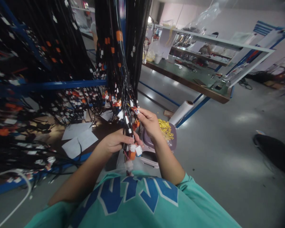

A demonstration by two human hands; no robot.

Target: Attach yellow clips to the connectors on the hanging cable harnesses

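Observation:
A thick bundle of black cables (126, 85) hangs down in front of me, with white and orange connectors near its lower end. My left hand (116, 141) is closed round the lower part of the bundle, just above an orange connector (132, 155) and a white connector (138, 151). Slightly higher and to the right, my right hand (148, 122) pinches a small connector (136, 111) with thin coloured wires between thumb and fingertips. The wires' far ends are hidden among the other cables.
Many more cables hang on a blue rack (66, 84) at the left, above white paper sheets (79, 142). Right of my hands, yellow parts (165, 129) lie on a purple stool (174, 139). A plastic roll (182, 111) leans by a green workbench (192, 74).

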